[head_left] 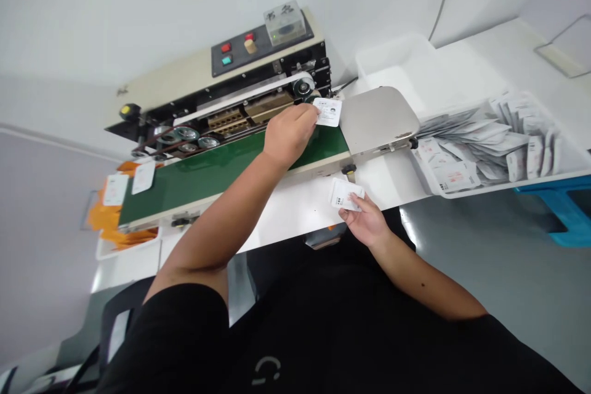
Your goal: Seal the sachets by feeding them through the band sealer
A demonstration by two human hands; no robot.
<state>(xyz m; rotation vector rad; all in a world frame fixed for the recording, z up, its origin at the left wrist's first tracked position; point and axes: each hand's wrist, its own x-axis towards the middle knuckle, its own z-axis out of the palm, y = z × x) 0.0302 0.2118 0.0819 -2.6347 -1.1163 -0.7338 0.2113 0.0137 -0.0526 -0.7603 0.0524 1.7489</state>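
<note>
My left hand [290, 133] reaches over the green conveyor belt [221, 166] and pinches a small white printed sachet [329, 112] at the feed end of a band sealer [258, 92]. The sachet lies close to the sealer's rollers. Lower down, in front of the table edge, my right hand [367, 221] is closed on white sachets [344, 192], apparently a small stack; how many I cannot tell. At the belt's far left end lie two more white sachets, one of them on the belt [143, 176].
A metal plate [379, 116] adjoins the belt's right end. Right of it stands a white bin [508, 183] full of sachets. Another white bin [369, 60] is behind. Orange packets fill a bin [104, 251] at the left. A blue stool [549, 203] stands below the table.
</note>
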